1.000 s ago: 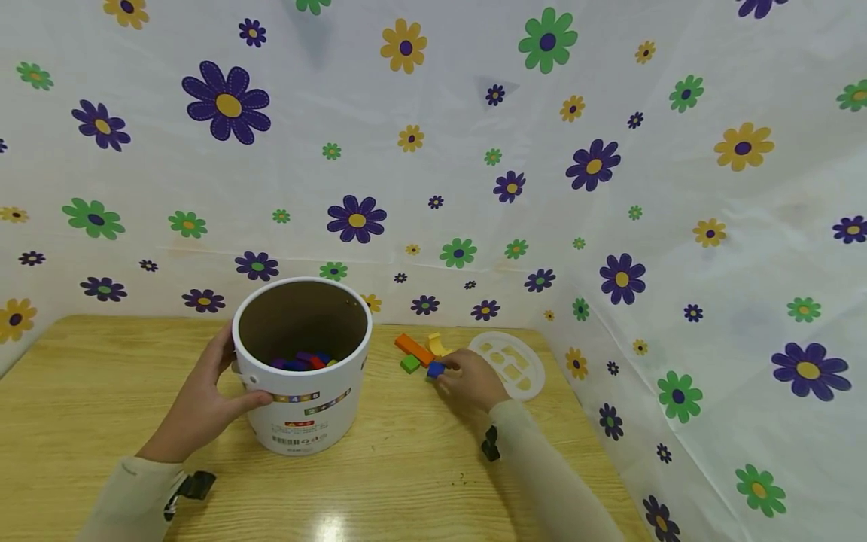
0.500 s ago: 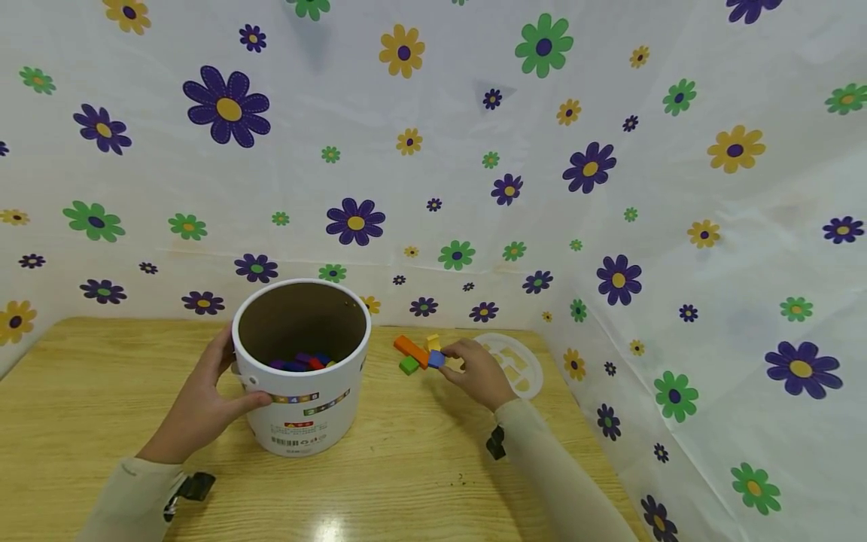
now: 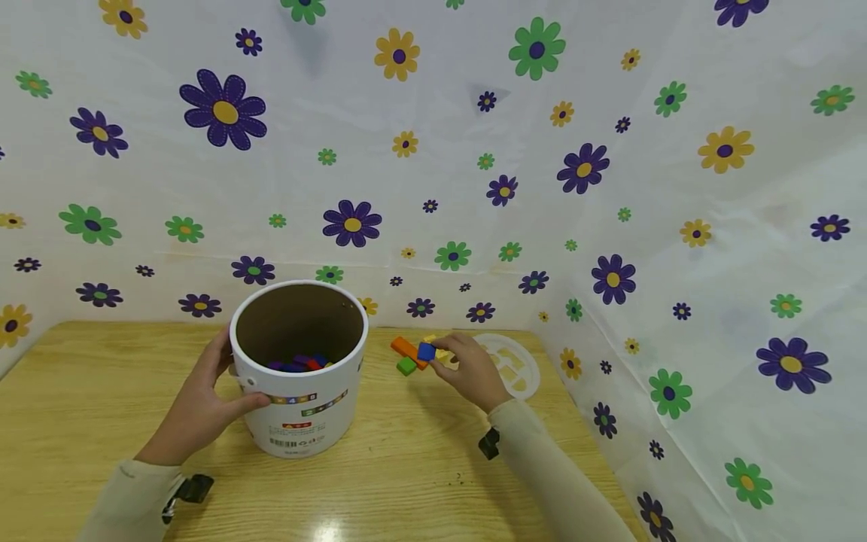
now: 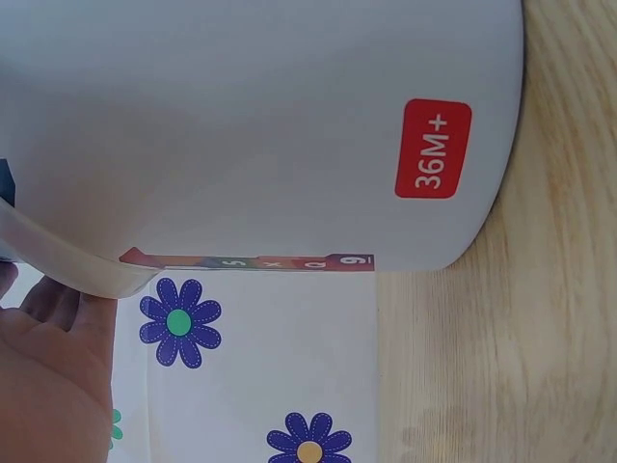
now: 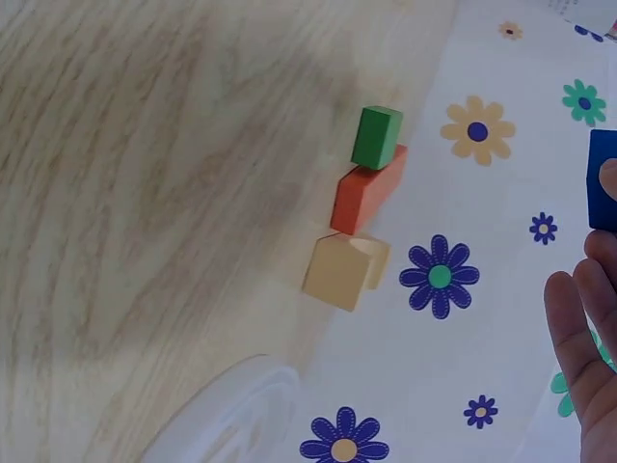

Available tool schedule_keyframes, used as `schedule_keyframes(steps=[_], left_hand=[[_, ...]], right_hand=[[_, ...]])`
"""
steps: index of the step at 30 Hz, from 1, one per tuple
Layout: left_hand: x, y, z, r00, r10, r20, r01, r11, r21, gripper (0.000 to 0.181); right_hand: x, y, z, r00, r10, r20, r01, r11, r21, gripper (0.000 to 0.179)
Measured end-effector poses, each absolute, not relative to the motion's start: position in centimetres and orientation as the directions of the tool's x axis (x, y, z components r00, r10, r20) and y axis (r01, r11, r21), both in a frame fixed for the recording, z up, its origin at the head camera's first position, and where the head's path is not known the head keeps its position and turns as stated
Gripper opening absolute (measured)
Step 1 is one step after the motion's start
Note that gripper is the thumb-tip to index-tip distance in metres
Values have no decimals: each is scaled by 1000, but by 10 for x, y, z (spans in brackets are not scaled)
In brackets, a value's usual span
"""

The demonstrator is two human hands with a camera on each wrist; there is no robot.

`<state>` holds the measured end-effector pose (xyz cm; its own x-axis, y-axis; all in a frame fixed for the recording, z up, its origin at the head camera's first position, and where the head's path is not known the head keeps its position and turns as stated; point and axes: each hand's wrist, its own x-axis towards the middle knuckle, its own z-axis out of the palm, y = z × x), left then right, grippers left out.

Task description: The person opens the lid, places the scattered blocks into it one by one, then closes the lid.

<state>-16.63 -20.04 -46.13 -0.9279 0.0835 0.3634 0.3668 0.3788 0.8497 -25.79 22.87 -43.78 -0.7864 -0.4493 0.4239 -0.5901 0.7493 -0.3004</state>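
Observation:
My left hand (image 3: pixel 196 410) grips the side of a white bucket (image 3: pixel 318 414), thumb on the front and fingers round the far side. Purple, blue and red blocks (image 3: pixel 298 363) lie inside it. In the left wrist view, the fingers (image 4: pixel 58 309) are beside the bucket's pale handle (image 4: pixel 77 260). My right hand (image 3: pixel 474 373) pinches a blue block (image 3: pixel 427 351) between thumb and fingertips. The right wrist view shows that blue block (image 5: pixel 603 181) raised above the table. Close below it lie an orange block (image 3: pixel 405 347), a green block (image 3: pixel 406 366) and a yellow block (image 5: pixel 337 270).
A white round lid with cut-outs (image 3: pixel 531 373) lies on the table right of the blocks, partly behind the right hand. Flower-patterned sheeting (image 3: pixel 420 98) stands along the back and right edges of the wooden table (image 3: pixel 379 482).
My right hand has lifted the blue block from beside the orange block and carried it slightly left. The left hand keeps its grip on the bucket.

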Motion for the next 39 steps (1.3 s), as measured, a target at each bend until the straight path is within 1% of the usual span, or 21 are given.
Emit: schedule_keyframes(steps=[6,13,22,33,39], left_hand=[[-166,-200,-462,-926,83,368,371,373,850,116],[-164,-200,-460,-928,84,364,367,380,849,117],[-163,-199,-461,-922,90,376,380,378,844,118],[-165,-199,-462,-929,74,362,361,397,844,114],[-166,-200,-462,-926,76,370,369,392,843,115]], right_hand=[[-255,226,-431,-723,-454,521,-644,715,-272,33],[-250,217,-426,-645,-457,612,-690,694,-208,34],[-246,204,-412,-579,-457,675,-731,658,-181,36],[-239,181,-399,-464,-445,765,-790,599,-131,37],[-235,166,-388,-437,-414,798,-821,546,-166,38]])
